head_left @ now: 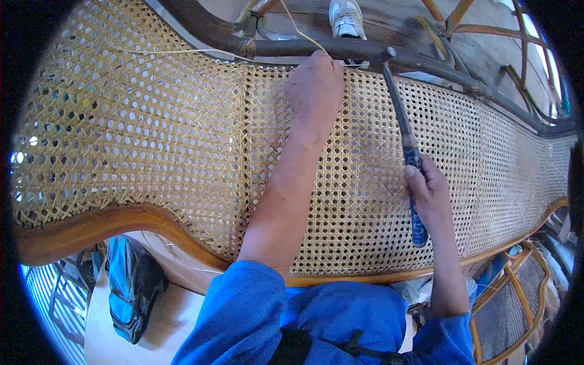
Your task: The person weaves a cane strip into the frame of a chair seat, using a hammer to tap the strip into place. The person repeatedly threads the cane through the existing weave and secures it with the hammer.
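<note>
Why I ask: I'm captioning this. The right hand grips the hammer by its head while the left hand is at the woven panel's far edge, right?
No: the head view shows the right hand gripping the hammer by its handle, not its head. The left hand is where you say.

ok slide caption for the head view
Left hand at the far edge of a woven cane panel, right hand gripping a hammer.

Left hand point(314, 85): most fingers hidden; strand point(297, 28) cut by top edge.
</note>
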Tool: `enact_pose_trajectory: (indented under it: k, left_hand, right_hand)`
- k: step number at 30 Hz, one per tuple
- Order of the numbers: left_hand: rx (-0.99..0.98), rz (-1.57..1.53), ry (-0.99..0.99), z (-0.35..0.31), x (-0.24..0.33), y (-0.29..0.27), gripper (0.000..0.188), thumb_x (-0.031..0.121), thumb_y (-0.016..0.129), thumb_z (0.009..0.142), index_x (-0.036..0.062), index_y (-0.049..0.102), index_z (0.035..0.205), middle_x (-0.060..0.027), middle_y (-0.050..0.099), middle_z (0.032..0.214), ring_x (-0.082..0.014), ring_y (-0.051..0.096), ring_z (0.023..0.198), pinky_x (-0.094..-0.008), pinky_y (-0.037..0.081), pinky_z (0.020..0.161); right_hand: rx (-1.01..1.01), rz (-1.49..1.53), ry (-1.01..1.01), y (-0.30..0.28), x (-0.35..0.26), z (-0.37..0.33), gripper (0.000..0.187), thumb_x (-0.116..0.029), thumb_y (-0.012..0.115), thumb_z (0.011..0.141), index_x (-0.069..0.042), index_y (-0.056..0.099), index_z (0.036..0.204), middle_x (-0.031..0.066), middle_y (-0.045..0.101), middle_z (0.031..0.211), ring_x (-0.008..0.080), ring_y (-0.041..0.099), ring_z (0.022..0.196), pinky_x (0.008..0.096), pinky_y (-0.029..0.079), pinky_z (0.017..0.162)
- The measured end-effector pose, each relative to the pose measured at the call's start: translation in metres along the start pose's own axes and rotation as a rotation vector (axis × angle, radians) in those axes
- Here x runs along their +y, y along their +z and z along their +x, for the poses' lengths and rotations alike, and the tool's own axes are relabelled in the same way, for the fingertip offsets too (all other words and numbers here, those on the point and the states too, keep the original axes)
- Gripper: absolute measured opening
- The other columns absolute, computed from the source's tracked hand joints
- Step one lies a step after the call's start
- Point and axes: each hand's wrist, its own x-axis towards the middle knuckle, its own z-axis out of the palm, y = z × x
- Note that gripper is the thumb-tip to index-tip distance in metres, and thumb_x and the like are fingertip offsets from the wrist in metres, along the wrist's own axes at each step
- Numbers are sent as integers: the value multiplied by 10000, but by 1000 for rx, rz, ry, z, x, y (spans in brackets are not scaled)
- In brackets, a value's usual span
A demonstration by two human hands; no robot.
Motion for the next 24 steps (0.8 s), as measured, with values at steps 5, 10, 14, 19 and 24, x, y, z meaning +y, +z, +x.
enact_pose_trajectory:
  k: [5, 10, 14, 19, 24]
  left_hand:
    - [-17, 5, -10, 2, 1, -2, 268, 303, 579, 825, 55, 680, 845, -187, 659, 805, -354, 641, 785, -444, 503, 709]
    - [-17, -14, 16, 1, -2, 0, 252, 292, 582, 823, 62, 684, 836, -182, 660, 797, -358, 644, 758, -445, 510, 690]
    - [-13, -17, 13, 2, -2, -1, 248, 286, 580, 826, 61, 682, 846, -184, 660, 794, -361, 642, 755, -447, 509, 689]
    - [-22, -31, 14, 2, 0, -3, 257, 296, 580, 829, 59, 678, 852, -189, 659, 812, -359, 637, 795, -443, 502, 716]
    - [-21, -29, 31, 1, -3, 1, 277, 315, 578, 835, 56, 677, 851, -191, 657, 822, -358, 635, 811, -446, 496, 737]
  right_hand:
    - [17, -132, -34, 3, 0, 4, 257, -256, 524, 920, -10, 531, 994, 45, 507, 621, 112, 496, 527, 277, 417, 502]
    - [81, -213, -171, 6, 5, 5, 262, -255, 518, 918, -9, 531, 1007, 71, 507, 610, 135, 494, 531, 291, 413, 509]
    - [37, -206, -81, 10, 0, 14, 261, -259, 512, 922, -15, 531, 1011, 64, 494, 583, 136, 473, 493, 292, 401, 476]
    - [75, -84, -88, 11, 0, 12, 268, -272, 505, 929, -17, 520, 1011, 70, 500, 576, 138, 475, 494, 299, 400, 474]
    - [55, -272, -180, 7, -6, 8, 275, -270, 509, 925, -18, 517, 1035, 129, 529, 617, 217, 525, 534, 339, 431, 523]
